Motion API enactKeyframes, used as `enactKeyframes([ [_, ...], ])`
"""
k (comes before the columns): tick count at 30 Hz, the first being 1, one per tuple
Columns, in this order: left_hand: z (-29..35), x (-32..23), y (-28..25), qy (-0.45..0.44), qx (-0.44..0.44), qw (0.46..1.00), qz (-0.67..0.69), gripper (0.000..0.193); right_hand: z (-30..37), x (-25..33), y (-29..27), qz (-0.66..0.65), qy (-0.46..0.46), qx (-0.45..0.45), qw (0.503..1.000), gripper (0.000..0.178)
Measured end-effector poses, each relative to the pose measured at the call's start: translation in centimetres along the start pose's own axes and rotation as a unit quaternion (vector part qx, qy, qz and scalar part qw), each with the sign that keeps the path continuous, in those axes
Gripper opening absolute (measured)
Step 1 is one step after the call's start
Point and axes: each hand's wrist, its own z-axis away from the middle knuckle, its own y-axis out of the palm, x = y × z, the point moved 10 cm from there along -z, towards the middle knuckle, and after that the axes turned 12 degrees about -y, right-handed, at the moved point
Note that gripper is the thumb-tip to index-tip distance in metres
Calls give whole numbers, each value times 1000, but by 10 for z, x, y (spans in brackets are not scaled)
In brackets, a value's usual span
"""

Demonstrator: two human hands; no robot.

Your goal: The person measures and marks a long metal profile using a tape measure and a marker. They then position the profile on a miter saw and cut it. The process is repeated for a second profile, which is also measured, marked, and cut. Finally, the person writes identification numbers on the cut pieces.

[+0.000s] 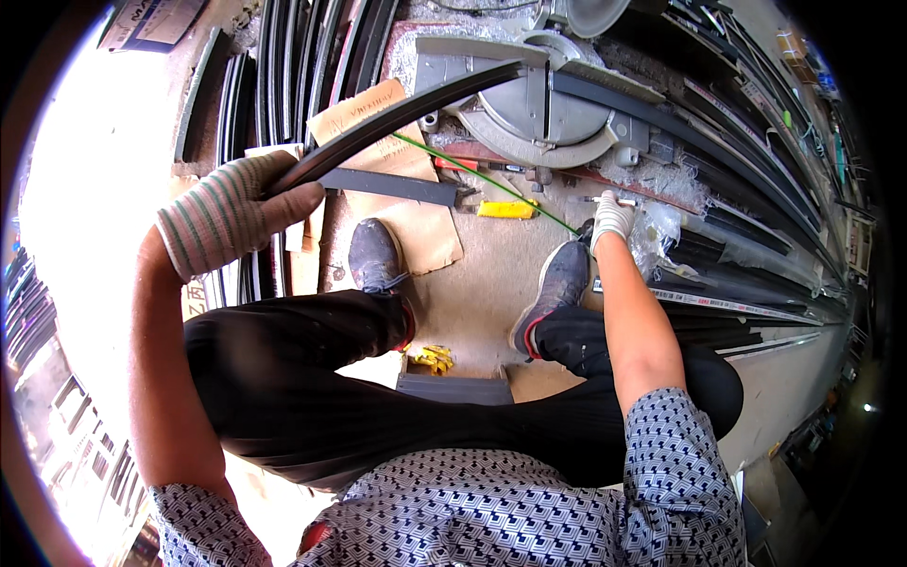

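My left hand, in a striped knit glove, is closed round one end of a long dark profile bar. The bar slants up to the right, its far end over the grey miter saw. At the right, my gloved right hand is closed, with a slim pen-like stick showing at its fingers. A thin green strip runs from under the bar to a small dark object beside that hand; I cannot tell whether the hand touches it. A yellow-handled tool lies on the floor between.
Cardboard lies under a short dark bar. Bundles of dark profiles stand at the far left, more profiles at the right. Clear plastic wrap lies by my right hand. Yellow pieces lie between my shoes.
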Motion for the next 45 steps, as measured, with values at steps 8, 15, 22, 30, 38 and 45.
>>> enactKeyframes([
  [8,21,-12,18,36,113,989,88,54,71,67,12,-260,91,-14,961,21],
  [15,47,-37,43,85,208,965,135,57,129,196,-1,-431,48,94,896,18],
  [22,75,-65,57,165,256,934,188,67,179,314,-58,-490,-68,195,847,14],
  [30,107,-93,65,224,265,902,255,72,236,391,-86,-349,-208,316,857,20],
  [38,118,-110,143,257,349,843,318,87,267,383,-70,-300,-240,373,844,30],
  [45,97,-117,164,239,347,829,367,62,236,340,-65,-329,-200,431,816,40],
])
